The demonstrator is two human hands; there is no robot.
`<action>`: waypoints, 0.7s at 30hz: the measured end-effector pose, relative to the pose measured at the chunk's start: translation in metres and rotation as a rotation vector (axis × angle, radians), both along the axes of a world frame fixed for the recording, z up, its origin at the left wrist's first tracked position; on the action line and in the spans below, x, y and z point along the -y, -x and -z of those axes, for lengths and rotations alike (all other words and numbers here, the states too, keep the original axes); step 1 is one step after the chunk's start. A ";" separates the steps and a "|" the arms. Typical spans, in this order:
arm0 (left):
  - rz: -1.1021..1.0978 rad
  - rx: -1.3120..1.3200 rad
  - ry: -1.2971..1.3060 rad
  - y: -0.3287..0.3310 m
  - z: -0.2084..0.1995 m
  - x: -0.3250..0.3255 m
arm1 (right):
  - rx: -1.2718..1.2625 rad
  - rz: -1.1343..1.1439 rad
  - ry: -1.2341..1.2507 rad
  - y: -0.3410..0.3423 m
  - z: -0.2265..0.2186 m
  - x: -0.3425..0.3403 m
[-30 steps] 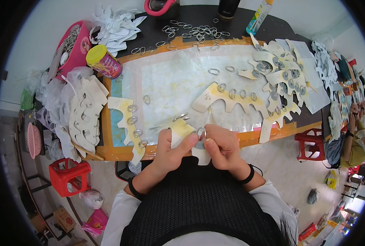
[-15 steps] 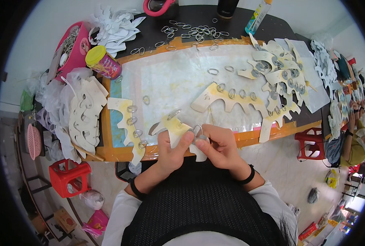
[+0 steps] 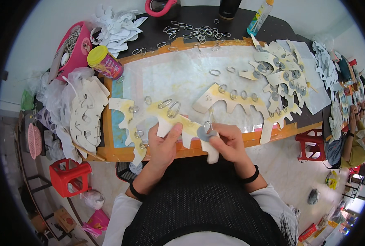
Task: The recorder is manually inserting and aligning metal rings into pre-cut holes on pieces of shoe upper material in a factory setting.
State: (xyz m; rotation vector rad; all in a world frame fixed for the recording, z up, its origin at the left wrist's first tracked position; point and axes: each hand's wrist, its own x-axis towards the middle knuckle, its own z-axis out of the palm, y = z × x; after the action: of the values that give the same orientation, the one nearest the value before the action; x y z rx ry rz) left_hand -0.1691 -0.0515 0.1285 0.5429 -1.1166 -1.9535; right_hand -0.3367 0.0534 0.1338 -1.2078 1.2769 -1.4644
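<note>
A cream scalloped piece (image 3: 187, 128) with yellowish smears and several tabs is stretched between my two hands above the table's near edge. My left hand (image 3: 162, 144) pinches its middle between thumb and fingers. Farther right, my right hand (image 3: 228, 142) grips the right end, thumb pressing beside a round grey patch (image 3: 204, 133). A metal oval ring (image 3: 208, 126) stands up at that patch. Two more oval rings (image 3: 173, 110) lie on the piece's left part. To the left, a similar cream piece (image 3: 127, 130) with rings lies partly beneath it; another ringed piece (image 3: 231, 97) lies ahead.
Loose oval rings (image 3: 207, 32) are scattered at the back. Cream pieces with grey patches (image 3: 283, 67) are heaped at right, plain ones (image 3: 85, 119) stacked at left. A yellow-lidded tub (image 3: 104, 61), a pink basket (image 3: 79, 51) and a bottle (image 3: 259, 18) stand around the edge.
The held piece has been spread out, showing more of its length and the grey patch. My right hand has moved slightly right, the left slightly left and down.
</note>
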 end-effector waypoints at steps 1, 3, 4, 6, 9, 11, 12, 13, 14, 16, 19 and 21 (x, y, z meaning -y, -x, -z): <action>0.004 0.059 0.011 -0.001 -0.001 -0.002 | 0.074 0.015 0.019 -0.002 0.002 0.003; 0.006 0.176 0.037 -0.005 -0.005 -0.007 | 0.377 0.010 0.080 -0.001 0.011 0.009; 0.005 0.212 0.019 -0.010 -0.003 -0.007 | 0.576 0.006 0.123 0.006 0.006 0.005; 0.001 0.286 -0.013 -0.023 0.002 -0.005 | 0.534 0.121 0.023 0.014 0.007 0.007; 0.065 0.444 0.092 -0.034 -0.004 -0.009 | -0.216 0.163 -0.221 0.014 -0.010 0.019; 0.070 0.459 0.162 -0.035 0.005 -0.009 | -0.510 0.106 -0.148 0.007 -0.021 0.033; 0.067 0.465 0.206 -0.036 0.006 -0.009 | -0.658 0.076 -0.099 0.004 -0.028 0.040; 0.069 0.496 0.222 -0.037 0.005 -0.009 | -0.733 0.015 -0.088 0.003 -0.038 0.046; 0.067 0.493 0.172 -0.038 0.004 -0.009 | -0.805 -0.043 -0.080 0.003 -0.047 0.052; 0.065 0.488 0.072 -0.039 0.003 -0.008 | -0.937 -0.119 -0.029 0.004 -0.050 0.071; 0.025 0.446 0.073 -0.035 0.003 -0.005 | -1.038 -0.181 0.103 0.011 -0.033 0.120; 0.004 0.470 0.023 -0.033 0.002 -0.004 | -0.985 -0.245 0.198 0.008 -0.009 0.150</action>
State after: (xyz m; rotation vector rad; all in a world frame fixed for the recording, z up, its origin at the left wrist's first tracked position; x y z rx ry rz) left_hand -0.1360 -0.0471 0.1262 1.0227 -1.4212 -1.8613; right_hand -0.3449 -0.0962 0.1424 -2.2800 1.5144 -0.8064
